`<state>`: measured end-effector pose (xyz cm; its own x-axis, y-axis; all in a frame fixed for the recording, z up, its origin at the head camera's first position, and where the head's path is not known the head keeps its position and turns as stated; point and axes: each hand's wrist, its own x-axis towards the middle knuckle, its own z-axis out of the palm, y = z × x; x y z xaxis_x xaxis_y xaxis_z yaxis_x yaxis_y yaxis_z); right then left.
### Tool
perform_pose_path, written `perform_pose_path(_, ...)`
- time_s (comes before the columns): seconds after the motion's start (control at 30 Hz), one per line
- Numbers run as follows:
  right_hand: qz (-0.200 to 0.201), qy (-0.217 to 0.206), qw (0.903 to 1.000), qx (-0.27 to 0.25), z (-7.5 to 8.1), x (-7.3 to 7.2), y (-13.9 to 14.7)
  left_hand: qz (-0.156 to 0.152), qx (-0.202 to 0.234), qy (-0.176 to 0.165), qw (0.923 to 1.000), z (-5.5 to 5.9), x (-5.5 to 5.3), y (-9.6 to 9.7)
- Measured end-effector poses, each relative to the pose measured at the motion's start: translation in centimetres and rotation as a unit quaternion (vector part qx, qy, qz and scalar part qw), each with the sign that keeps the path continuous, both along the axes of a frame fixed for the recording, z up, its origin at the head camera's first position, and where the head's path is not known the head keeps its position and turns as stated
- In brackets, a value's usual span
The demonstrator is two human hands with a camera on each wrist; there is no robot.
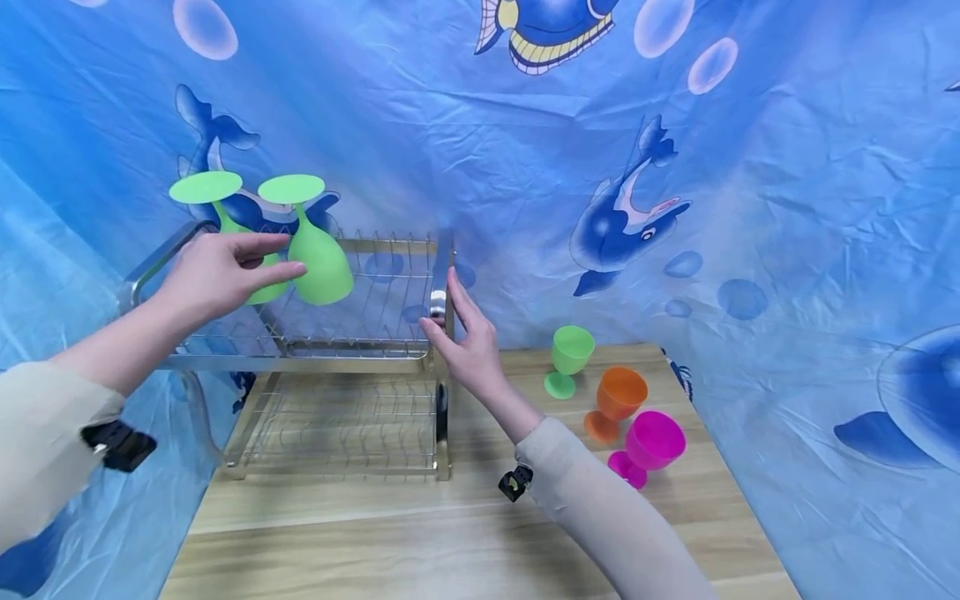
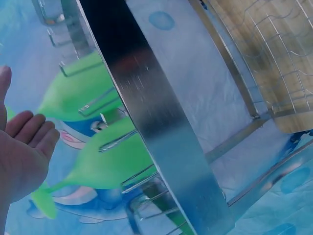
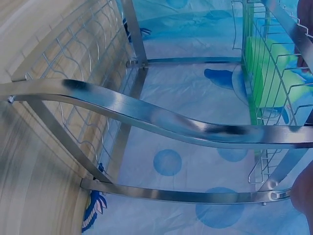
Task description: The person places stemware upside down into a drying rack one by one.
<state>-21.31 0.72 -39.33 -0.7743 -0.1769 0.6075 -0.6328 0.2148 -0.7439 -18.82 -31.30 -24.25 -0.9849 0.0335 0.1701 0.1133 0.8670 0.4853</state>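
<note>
Two light green goblets point(image 1: 321, 265) stand upside down, feet up, on the upper tier of a metal dish rack point(image 1: 360, 365). My left hand point(image 1: 217, 271) is beside their bowls. In the left wrist view its fingers are extended, with a gap between them and the goblets point(image 2: 115, 154), and it holds nothing. My right hand point(image 1: 472, 346) holds the rack's right side frame, thumb on the inner side and fingers along the outer side. The right wrist view shows only bits of that hand at its right edge, by the metal frame point(image 3: 146, 115).
A green goblet point(image 1: 573, 350), an orange goblet point(image 1: 622, 393) and a magenta goblet point(image 1: 656, 440) stand upright on the wooden table point(image 1: 360, 542), right of the rack. The rack's lower wire tier point(image 1: 337, 425) sits just above the tabletop. Blue sea-print curtains point(image 1: 510, 167) surround the table.
</note>
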Motion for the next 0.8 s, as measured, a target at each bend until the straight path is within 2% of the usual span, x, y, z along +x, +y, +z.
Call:
perform_pose_path(0.17, 0.011, 0.002, 0.9998, 0.014, 0.3, 0.1, 0.1, -0.038, -0.017, 0.020, 0.9989, -0.3, 3.6, 0.3)
perform_pose_path(0.3, 0.014, -0.005, 0.9989, 0.046, 0.1, 0.3, 1.9, -0.065, -0.007, 0.022, 0.9976, -1.1, 5.9, 0.5)
perform_pose_path(0.5, -0.001, -0.015, 0.9967, 0.080, -0.5, 0.7, 6.8, -0.090, 0.010, 0.052, 0.9945, -2.6, 8.6, 0.3)
perform_pose_path(0.63, -0.007, -0.038, 0.9954, 0.088, -1.4, 1.3, 10.8, -0.126, 0.009, 0.099, 0.9871, -4.1, 10.2, 0.3)
perform_pose_path(0.7, -0.030, -0.055, 0.9918, 0.111, -2.0, 1.9, 13.0, -0.143, 0.000, 0.122, 0.9822, -5.0, 10.8, 0.6)
perform_pose_path(0.8, -0.067, -0.086, 0.9825, 0.151, -3.0, 3.1, 16.3, -0.166, -0.005, 0.136, 0.9766, -6.1, 11.5, 1.2)
